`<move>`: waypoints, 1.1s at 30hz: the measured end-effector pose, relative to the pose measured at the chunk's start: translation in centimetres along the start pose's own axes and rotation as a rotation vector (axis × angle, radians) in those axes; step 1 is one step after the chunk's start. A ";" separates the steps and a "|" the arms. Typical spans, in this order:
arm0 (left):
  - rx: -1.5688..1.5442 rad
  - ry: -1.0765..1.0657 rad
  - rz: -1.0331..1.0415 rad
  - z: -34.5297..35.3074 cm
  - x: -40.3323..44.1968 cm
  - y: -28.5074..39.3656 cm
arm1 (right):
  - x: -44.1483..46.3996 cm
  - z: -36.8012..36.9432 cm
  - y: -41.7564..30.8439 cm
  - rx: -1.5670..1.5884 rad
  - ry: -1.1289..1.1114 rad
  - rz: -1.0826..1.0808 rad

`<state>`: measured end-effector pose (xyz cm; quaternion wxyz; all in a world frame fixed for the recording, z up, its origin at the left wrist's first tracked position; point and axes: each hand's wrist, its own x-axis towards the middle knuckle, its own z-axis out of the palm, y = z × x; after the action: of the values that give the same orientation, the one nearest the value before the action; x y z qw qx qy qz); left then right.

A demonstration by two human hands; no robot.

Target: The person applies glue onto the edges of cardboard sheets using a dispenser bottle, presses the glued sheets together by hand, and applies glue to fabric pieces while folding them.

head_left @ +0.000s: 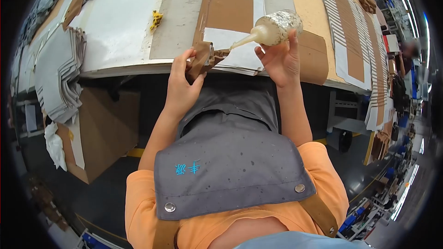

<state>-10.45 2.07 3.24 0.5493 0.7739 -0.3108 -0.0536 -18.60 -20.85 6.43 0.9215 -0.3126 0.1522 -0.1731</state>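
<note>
My left hand [182, 80] is closed on a folded brown piece [201, 60], which looks like leather or stiff fabric, at the table's front edge. My right hand [282, 62] grips a stained, whitish squeeze bottle [277, 24] from below. The bottle lies tilted on its side, its long nozzle [244, 40] pointing left and down. The nozzle tip is at the right end of the brown piece; whether they touch I cannot tell. Under the nozzle, white sheets and a brown panel [230, 7] lie on the table.
The white table [115, 23] spans the front. A small yellow-and-black item [156, 20] lies on it. Grey layered pieces [60, 74] hang over the left edge, above a cardboard box [106, 129]. Rows of striped sheets and brown strips [353, 32] lie at right. A caster wheel [344, 141] stands below.
</note>
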 end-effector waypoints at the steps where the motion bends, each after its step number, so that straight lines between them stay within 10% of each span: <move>1: 0.024 0.015 0.020 -0.1 -0.2 0.0 | 0.0 0.0 0.3 -0.010 0.000 0.016; 33: -0.218 -0.138 -0.194 -2.0 -0.4 1.2 | 1.0 -0.6 3.7 -0.253 -0.019 -0.114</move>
<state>-10.40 3.69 4.94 0.5995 0.7305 -0.2642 -0.1929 -17.10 -18.79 3.45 0.8648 -0.4362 0.1460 -0.2015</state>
